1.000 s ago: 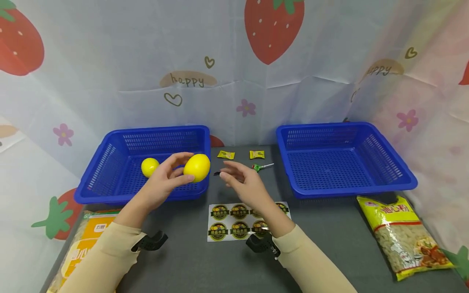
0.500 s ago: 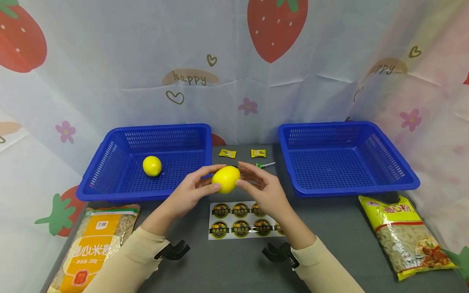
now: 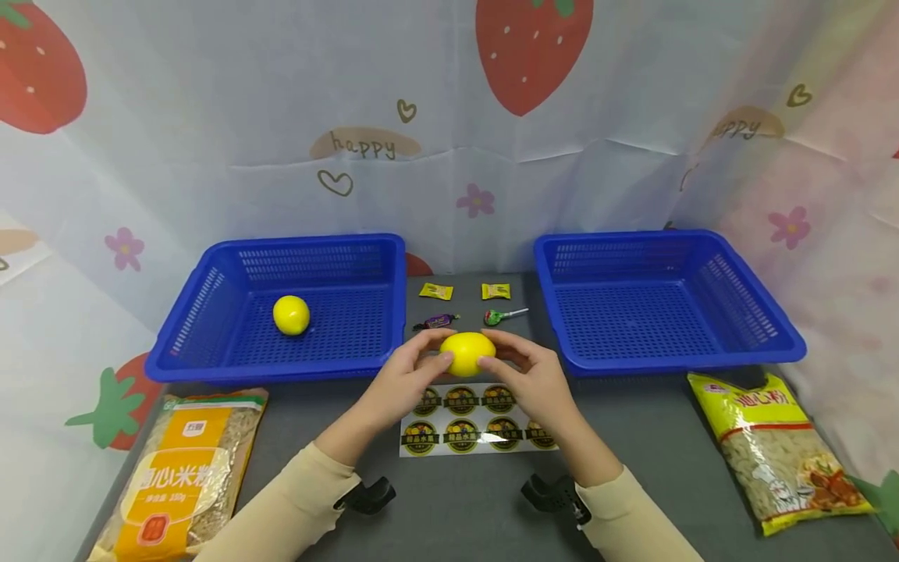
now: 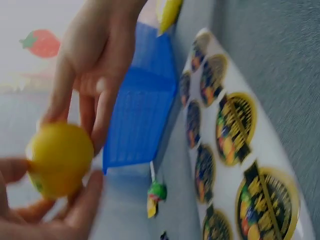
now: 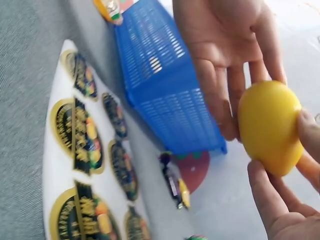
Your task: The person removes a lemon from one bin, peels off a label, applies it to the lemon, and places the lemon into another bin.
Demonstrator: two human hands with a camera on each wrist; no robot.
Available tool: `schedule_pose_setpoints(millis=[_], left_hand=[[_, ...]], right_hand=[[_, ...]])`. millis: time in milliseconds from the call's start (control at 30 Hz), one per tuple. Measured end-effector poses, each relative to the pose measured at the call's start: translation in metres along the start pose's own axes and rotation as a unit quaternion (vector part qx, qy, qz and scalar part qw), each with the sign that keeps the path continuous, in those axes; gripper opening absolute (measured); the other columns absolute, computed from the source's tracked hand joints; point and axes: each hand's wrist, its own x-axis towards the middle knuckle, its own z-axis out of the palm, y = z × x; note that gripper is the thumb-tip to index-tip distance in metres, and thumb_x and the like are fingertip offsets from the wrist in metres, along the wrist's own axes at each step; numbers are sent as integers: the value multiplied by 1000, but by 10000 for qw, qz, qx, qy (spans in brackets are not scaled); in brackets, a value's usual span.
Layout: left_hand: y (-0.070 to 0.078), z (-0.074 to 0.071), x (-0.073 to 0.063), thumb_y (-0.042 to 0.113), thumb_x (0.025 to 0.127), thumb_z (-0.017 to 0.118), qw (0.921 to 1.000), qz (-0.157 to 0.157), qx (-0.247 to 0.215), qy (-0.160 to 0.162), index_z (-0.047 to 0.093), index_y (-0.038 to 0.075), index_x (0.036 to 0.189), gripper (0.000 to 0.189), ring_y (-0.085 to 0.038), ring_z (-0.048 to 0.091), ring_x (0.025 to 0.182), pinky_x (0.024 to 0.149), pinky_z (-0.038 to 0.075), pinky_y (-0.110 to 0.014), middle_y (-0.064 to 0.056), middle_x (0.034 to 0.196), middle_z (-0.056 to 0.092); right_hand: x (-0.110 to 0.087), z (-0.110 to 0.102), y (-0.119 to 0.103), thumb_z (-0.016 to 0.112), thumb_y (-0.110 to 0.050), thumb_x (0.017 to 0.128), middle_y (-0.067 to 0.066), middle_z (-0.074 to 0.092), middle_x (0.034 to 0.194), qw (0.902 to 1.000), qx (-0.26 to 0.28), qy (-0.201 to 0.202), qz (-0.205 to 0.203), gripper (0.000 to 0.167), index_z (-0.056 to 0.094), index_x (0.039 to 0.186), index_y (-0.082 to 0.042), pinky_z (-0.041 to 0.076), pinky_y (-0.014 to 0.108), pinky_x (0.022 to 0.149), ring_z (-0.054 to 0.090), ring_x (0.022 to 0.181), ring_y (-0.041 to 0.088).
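Both hands hold one yellow lemon [image 3: 467, 353] between them above the far edge of a sticker sheet [image 3: 477, 417]. My left hand [image 3: 424, 370] grips its left side and my right hand [image 3: 517, 364] grips its right side. The left wrist view shows the lemon [image 4: 60, 157] with fingers curled around it from both sides. In the right wrist view the lemon [image 5: 270, 125] sits between the fingertips. A second lemon [image 3: 291, 314] lies in the left blue basket [image 3: 211, 297]. The right blue basket [image 3: 744, 312] has nothing in it.
Two yellow candies [image 3: 435, 291] [image 3: 495, 291], a purple candy [image 3: 437, 321] and a green lollipop [image 3: 500, 316] lie between the baskets. A rice noodle bag [image 3: 182, 468] lies front left, a yellow pasta bag [image 3: 779, 449] front right. Printed cloth walls surround the grey table [image 3: 456, 507].
My left hand carried the lemon from over the left basket to the table's middle. My right hand joined it, and both lowered the lemon toward the sticker sheet.
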Motion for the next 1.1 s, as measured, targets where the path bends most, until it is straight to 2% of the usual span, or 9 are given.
schedule_pose_setpoints(millis=[67, 167, 300, 433, 567, 767, 1100], left_hand=[[-2, 10, 1, 26, 108, 49, 9978, -72, 489, 434, 47, 9, 147, 43, -31, 68, 113, 96, 55, -50, -15, 138, 54], [-7, 23, 5, 30, 107, 51, 9880, -280, 1153, 994, 46, 11, 149, 46, -29, 68, 113, 91, 57, -45, -12, 137, 55], [-14, 32, 13, 32, 105, 55, 9813, -493, 1356, 1274, 44, 10, 150, 52, -26, 64, 117, 91, 57, -42, -12, 139, 53], [-23, 33, 19, 32, 104, 57, 9806, -634, 1273, 1351, 46, 8, 148, 51, -28, 64, 118, 92, 57, -43, -14, 139, 54], [-36, 30, 25, 31, 104, 59, 9838, -751, 1021, 1271, 48, 6, 147, 51, -29, 65, 118, 94, 57, -42, -15, 139, 56], [-47, 24, 35, 32, 102, 62, 9857, -1031, 632, 1173, 51, 11, 146, 50, -29, 65, 119, 98, 55, -43, -14, 142, 54], [-58, 24, 48, 28, 101, 64, 9844, -1108, 750, 1147, 54, 8, 144, 48, -26, 59, 122, 101, 52, -42, -12, 135, 60]], right_hand=[[1, 0, 5, 75, -24, 93, 6, 68, 129, 9999, 4, 137, 95, 42, 66, 133, -16, 57, 25, 90, 66, 116, 23], [3, 0, 14, 75, -25, 93, 8, 67, 131, 9992, 1, 298, 269, 44, 66, 134, -13, 56, 25, 91, 66, 117, 25], [6, 0, 24, 75, -30, 92, 9, 67, 131, 9974, -33, 454, 564, 47, 65, 135, -12, 57, 28, 91, 66, 116, 26], [10, 0, 31, 75, -36, 92, 8, 67, 131, 9952, -116, 434, 866, 51, 64, 136, -13, 58, 30, 91, 67, 115, 25], [15, 0, 38, 74, -38, 92, 8, 66, 132, 9938, -270, 344, 1026, 53, 63, 137, -14, 59, 35, 90, 68, 113, 25], [22, -2, 46, 74, -39, 92, 8, 66, 134, 9916, -522, 268, 1153, 55, 61, 139, -14, 57, 42, 93, 68, 114, 27], [29, -4, 53, 73, -33, 94, 10, 66, 133, 9862, -768, 256, 1446, 48, 62, 137, -14, 53, 43, 100, 66, 117, 27]])
